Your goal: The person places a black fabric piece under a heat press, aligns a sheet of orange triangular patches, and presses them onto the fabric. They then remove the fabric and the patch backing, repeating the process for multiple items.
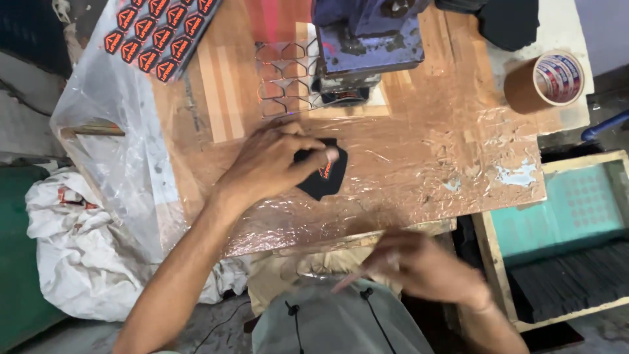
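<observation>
Plastic sheeting (419,164) covered the table, likely to guard the wood. Below the blue press (367,39), my left hand (272,160) pinned a black patch (324,172) flat, fingers spread. Right of it, a wooden tray (493,255) held dark stacked pieces. My right hand (426,269), blurred, pinched something thin; I couldn't tell what.

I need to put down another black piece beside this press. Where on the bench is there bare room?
The widest bare patch is the film-covered top right of the black fabric piece under the left hand, reaching toward the tape roll. It is crowded around the press, the cut-out sheet and the sticker sheet.
</observation>
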